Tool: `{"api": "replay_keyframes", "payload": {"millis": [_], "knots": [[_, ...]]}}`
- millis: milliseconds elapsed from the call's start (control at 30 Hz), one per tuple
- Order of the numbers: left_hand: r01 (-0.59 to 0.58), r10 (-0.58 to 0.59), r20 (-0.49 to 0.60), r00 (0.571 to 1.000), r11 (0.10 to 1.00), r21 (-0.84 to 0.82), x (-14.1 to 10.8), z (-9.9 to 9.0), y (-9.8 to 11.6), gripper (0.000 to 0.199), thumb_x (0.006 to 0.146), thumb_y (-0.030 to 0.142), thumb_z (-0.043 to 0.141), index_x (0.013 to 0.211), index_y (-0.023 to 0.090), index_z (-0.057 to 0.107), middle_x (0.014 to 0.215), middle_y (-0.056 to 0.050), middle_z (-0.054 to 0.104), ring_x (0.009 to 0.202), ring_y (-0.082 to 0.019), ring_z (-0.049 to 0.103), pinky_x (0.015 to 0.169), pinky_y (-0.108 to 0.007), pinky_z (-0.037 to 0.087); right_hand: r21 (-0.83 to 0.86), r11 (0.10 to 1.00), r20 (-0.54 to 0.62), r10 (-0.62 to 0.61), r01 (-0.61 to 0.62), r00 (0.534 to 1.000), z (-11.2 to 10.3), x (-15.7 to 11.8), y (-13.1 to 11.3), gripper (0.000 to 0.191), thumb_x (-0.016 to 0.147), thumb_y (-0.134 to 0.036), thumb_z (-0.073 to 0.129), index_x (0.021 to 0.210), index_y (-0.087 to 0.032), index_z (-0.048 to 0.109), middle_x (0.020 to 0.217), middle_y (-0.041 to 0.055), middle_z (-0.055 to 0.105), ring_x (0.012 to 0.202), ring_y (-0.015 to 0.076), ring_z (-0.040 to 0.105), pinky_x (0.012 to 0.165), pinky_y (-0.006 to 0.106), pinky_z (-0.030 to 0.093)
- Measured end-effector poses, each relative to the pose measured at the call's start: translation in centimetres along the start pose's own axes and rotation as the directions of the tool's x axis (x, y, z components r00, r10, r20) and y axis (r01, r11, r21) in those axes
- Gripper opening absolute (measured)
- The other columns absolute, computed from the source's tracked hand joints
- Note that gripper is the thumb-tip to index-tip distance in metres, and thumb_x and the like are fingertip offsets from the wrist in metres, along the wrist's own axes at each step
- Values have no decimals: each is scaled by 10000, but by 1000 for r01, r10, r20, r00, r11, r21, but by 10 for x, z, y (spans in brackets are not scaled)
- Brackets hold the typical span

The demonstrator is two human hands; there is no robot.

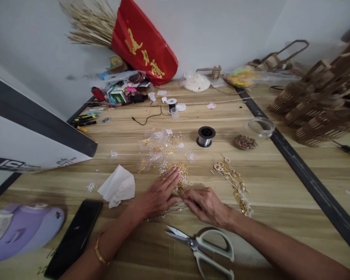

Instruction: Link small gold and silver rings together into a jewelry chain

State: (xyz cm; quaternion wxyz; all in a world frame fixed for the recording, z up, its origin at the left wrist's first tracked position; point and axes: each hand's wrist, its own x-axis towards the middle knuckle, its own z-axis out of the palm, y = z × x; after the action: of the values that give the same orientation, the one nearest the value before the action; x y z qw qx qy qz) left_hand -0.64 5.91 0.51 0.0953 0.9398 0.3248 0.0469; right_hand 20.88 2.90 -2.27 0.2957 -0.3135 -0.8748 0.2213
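Note:
My left hand lies flat with its fingers stretched over a pile of small gold and silver jewellery findings. Its thumb points toward my right hand, whose fingers are pinched together at the near edge of the pile. Whatever the right fingertips hold is hidden. A silver chain runs on the table just below both hands. Closer to me lie scissors with pale handles, blades apart. Right of the pile is a bundle of gold and silver chains.
Small bags of findings lie beyond the pile, near a wire spool. Beads and a clear round container sit right. A tissue, a phone and a white box are left; woven baskets stand far right.

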Motion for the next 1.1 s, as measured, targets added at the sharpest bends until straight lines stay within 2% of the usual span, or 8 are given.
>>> {"api": "replay_keyframes", "payload": {"millis": [200, 467, 633, 800, 1100], "knots": [[27, -27, -27, 999, 1000, 4, -9, 2, -1, 645, 930, 358, 397, 1466, 150, 103, 1524, -137, 196, 1413, -228, 150, 1122, -400, 280, 5, 1000, -5, 4, -4, 1000, -1, 0, 0, 107, 935, -181, 411, 924, -171, 517, 702, 20, 616, 587, 119, 578, 565, 231, 415], [63, -61, -42, 997, 997, 50, -27, 7, 0, 647, 936, 376, 371, 1468, 160, 74, 1521, -134, 206, 1418, -245, 98, 1137, -440, 236, 39, 999, -12, 28, -28, 1000, 2, -1, 1, 104, 931, -167, 423, 937, -170, 527, 708, 18, 624, 588, 113, 581, 571, 229, 421], [53, -51, -58, 997, 998, 29, -32, 9, 4, 654, 919, 404, 407, 1453, 118, 161, 1513, -164, 219, 1418, -272, 100, 1134, -461, 249, 24, 999, 3, 31, -31, 1000, 2, -2, 2, 99, 933, -166, 423, 936, -169, 522, 733, 22, 633, 610, 115, 582, 582, 235, 421], [38, -38, -46, 998, 999, 9, -32, 4, 5, 594, 912, 416, 419, 1415, 131, 281, 1510, -164, 230, 1417, -287, 106, 1122, -497, 266, 31, 998, 9, 46, -46, 999, 2, -2, 0, 98, 933, -173, 424, 922, -170, 521, 717, 16, 627, 597, 111, 573, 575, 235, 419], [85, -85, -103, 991, 996, -1, -38, 4, 11, 546, 923, 358, 410, 1394, 100, 313, 1456, -185, 341, 1388, -279, 226, 1096, -457, 334, 39, 998, 6, 48, -48, 999, 0, 0, -1, 124, 937, -180, 414, 927, -165, 536, 711, 23, 630, 588, 110, 578, 570, 238, 428]]}}
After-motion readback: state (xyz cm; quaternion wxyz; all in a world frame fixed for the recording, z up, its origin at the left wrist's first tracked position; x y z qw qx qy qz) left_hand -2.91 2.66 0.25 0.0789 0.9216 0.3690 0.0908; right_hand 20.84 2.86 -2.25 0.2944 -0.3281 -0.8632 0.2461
